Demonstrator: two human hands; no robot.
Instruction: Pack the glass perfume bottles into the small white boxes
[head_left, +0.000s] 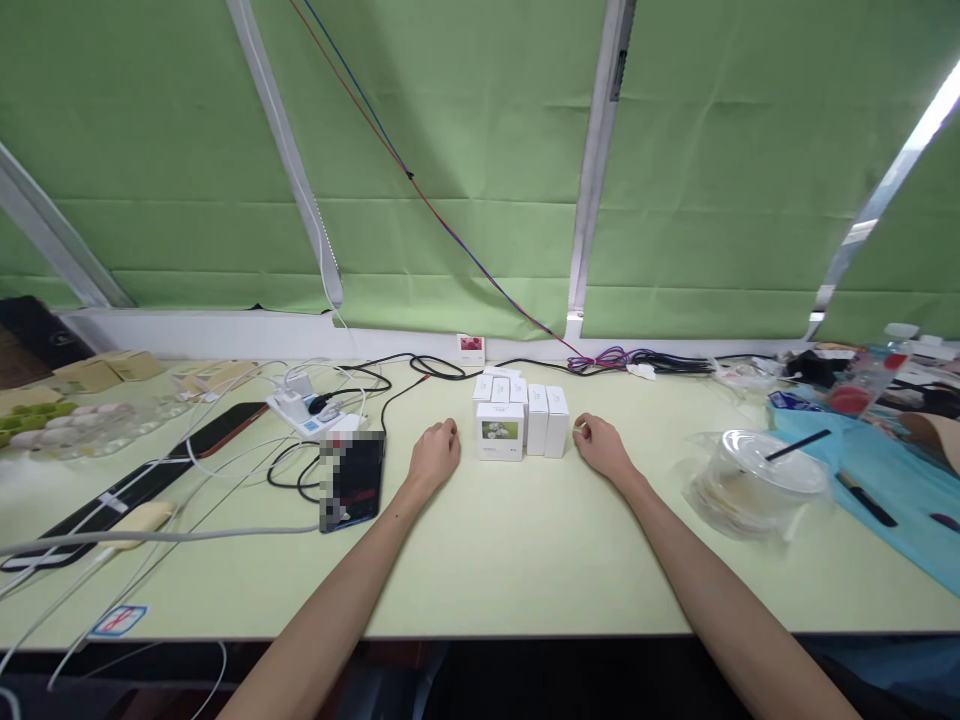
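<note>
A cluster of small white boxes stands in the middle of the table. Its front box (500, 433) has a green picture with white flowers on its face. Behind it several more white boxes stand close together, and two narrow upright boxes (547, 421) stand at its right. My left hand (435, 455) rests on the table left of the cluster, apart from it, fingers curled in with nothing seen in them. On the other side my right hand (602, 446) lies with curled fingers, its tips a little away from the rightmost box and holding nothing visible.
A phone (358, 478) and a power strip (319, 415) with tangled cables lie on the left. A lidded plastic cup (772, 465) in a bag stands on the right beside a blue sheet (892, 500). A small picture card (471, 349) leans at the back.
</note>
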